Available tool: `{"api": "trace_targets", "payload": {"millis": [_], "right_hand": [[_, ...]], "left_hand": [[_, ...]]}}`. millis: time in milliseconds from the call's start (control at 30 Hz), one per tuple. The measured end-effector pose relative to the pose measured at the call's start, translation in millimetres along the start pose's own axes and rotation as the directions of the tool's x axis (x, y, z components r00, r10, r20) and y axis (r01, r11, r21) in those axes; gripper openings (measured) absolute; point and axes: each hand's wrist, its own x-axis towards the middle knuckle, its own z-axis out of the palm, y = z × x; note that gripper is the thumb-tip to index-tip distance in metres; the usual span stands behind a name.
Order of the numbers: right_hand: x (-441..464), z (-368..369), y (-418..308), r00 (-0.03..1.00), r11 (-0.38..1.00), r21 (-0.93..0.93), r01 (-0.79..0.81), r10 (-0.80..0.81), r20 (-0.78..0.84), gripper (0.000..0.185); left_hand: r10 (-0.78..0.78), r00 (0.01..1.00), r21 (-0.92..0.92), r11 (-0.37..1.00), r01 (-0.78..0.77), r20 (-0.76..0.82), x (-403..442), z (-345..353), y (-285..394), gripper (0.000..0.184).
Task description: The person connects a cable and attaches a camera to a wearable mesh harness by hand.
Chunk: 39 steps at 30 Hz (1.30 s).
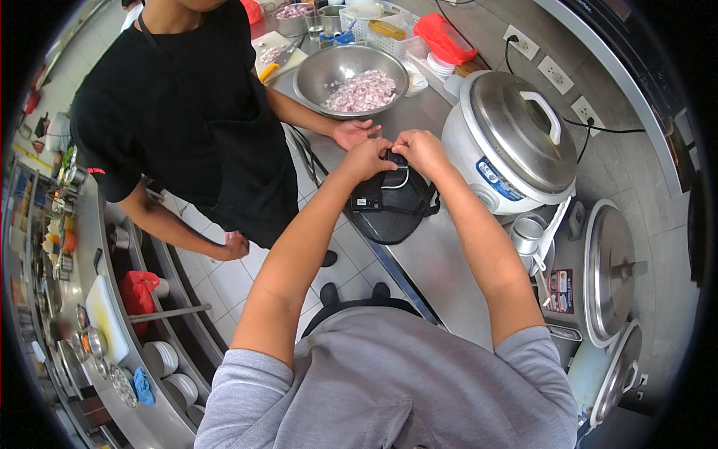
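Observation:
My left hand (365, 159) and my right hand (421, 152) meet over a black item with straps (389, 213), perhaps a cap or pouch, which lies at the edge of the metal counter. Both hands are closed, with fingertips pinching a small black part at its upper end. A pale cord or edge curves just below my fingers. What exactly the pinched part is, I cannot make out. Close to my left hand, a co-worker's open hand (354, 133) reaches in over the counter edge.
A steel bowl of chopped pinkish onions (310, 78) stands beyond my hands. A large rice cooker (467, 123) is close on the right, with metal cups (527, 233) below it. A co-worker in black (179, 112) stands at the left. Stacked plates (168, 358) sit on lower-left shelves.

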Motion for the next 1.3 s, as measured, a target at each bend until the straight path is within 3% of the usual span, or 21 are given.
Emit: {"api": "trace_targets", "payload": {"millis": [733,867,1067,1133,1200,1300], "right_hand": [[-5,-8,2,0.999,1.000,-0.016,0.025,-0.024,0.047,0.020],[-11,-13,4,1.000,0.994,0.107,0.001,-0.001,-0.001,0.030],[-19,-19,18,0.991,0.956,0.276,-0.100,0.121,-0.061,0.033],[-23,-17,24,0.983,0.938,0.324,-0.128,0.162,-0.082,0.033],[-30,-14,28,0.970,0.856,0.505,-0.116,0.208,-0.129,0.033],[-40,-12,33,0.959,0.845,0.514,-0.149,0.251,-0.134,0.030]], "left_hand": [[0.016,0.999,-0.058,0.998,-0.014,0.038,2,0,-8,0.052],[0.066,0.998,-0.105,0.992,-0.065,0.006,0,0,-6,0.052],[-0.017,0.999,-0.018,1.000,0.018,0.046,-4,-8,11,0.053],[-0.027,0.999,-0.078,0.997,0.029,0.029,-5,-7,10,0.055],[-0.015,1.000,-0.117,0.993,0.016,0.013,-6,-7,9,0.055],[0.011,0.999,-0.185,0.983,-0.019,-0.043,-11,-9,3,0.052]]}}
